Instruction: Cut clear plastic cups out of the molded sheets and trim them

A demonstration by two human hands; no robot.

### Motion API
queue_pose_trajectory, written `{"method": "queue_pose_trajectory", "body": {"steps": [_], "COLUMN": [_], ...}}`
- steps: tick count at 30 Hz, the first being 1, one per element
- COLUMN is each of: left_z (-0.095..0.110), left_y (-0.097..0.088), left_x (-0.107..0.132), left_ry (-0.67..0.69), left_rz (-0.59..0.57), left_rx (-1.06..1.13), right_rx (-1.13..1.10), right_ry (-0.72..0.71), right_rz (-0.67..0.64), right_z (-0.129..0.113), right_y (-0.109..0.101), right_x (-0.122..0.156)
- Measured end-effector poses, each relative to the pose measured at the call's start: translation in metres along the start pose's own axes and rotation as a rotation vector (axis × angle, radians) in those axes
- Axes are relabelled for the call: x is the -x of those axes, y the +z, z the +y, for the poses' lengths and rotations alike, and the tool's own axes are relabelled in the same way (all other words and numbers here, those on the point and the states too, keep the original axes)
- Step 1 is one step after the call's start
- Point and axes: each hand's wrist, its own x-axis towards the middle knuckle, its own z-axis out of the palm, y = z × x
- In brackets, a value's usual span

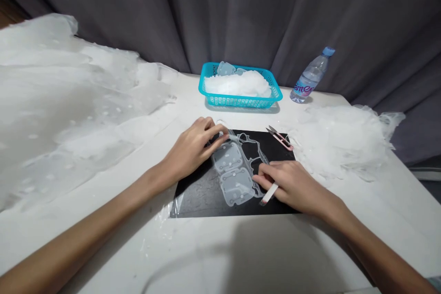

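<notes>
A translucent silicone sheet point(234, 172) with moulded panels lies on a black mat point(196, 195) on the white table. My left hand point(195, 147) rests on the mat's far left, its fingers curled and pinching the sheet's top edge. My right hand point(292, 183) lies at the sheet's right side, closed on a thin white knife-like tool point(269, 194) that points down towards the mat. Pink thread snips point(280, 138) lie at the mat's far right corner, beyond my right hand.
A turquoise basket point(241, 98) heaped with clear pieces stands behind the mat. A water bottle point(312, 76) stands to its right. Clear scraps point(341, 142) are piled on the right; a big mound of translucent sheets point(65, 101) covers the left. Grey curtain behind.
</notes>
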Motion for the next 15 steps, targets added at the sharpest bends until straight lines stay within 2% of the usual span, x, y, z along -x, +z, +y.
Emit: {"method": "queue_pose_trajectory", "body": {"steps": [3, 6, 10, 15], "left_z": [0.005, 0.009, 0.009, 0.010], "left_y": [-0.009, -0.004, 0.009, 0.012], "left_x": [0.023, 0.039, 0.042, 0.039], "left_ry": [0.095, 0.105, 0.088, 0.096], "left_rz": [-0.120, -0.217, -0.275, -0.258], "left_rx": [0.113, 0.164, 0.206, 0.220], "right_rx": [-0.096, -0.327, -0.580, -0.601], "right_ry": [-0.104, -0.215, -0.203, -0.195], "right_rz": [0.191, 0.365, 0.327, 0.308], "right_z": [0.002, 0.001, -0.004, -0.009], "right_y": [-0.004, -0.004, 0.005, 0.017], "right_x": [0.000, 0.000, -0.005, -0.016]}}
